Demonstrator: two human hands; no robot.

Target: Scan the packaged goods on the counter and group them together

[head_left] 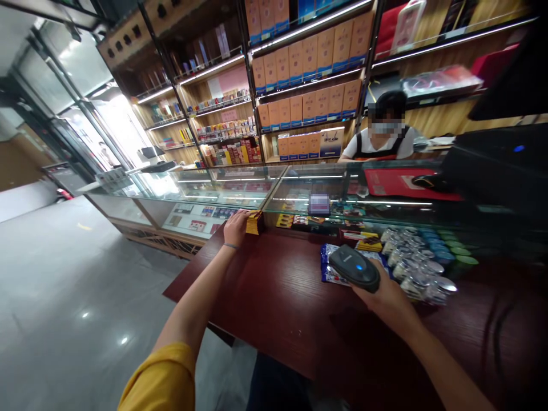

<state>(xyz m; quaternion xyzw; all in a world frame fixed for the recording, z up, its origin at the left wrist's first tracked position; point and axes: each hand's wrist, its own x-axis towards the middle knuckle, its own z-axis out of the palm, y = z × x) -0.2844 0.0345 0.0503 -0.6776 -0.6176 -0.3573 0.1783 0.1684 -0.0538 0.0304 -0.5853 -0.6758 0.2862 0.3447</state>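
My left hand (235,229) reaches to the far left part of the dark red table, its fingers closed around the near side of a stack of yellow packets (255,223). Part of that stack is hidden behind the hand. In my right hand (378,287) is a black barcode scanner (351,265) with a lit blue light, held above some blue and white foil packets (326,273). The scanner covers much of these packets. Beside them, to the right, stand rows of small jars with silver lids (422,268).
A glass display counter (240,185) runs behind the table (274,285). Blue and green lidded tubs (464,258) stand at the right. More yellow packets (369,244) lie by the glass. A masked person (381,142) is behind the counter, near a red mat (385,184).
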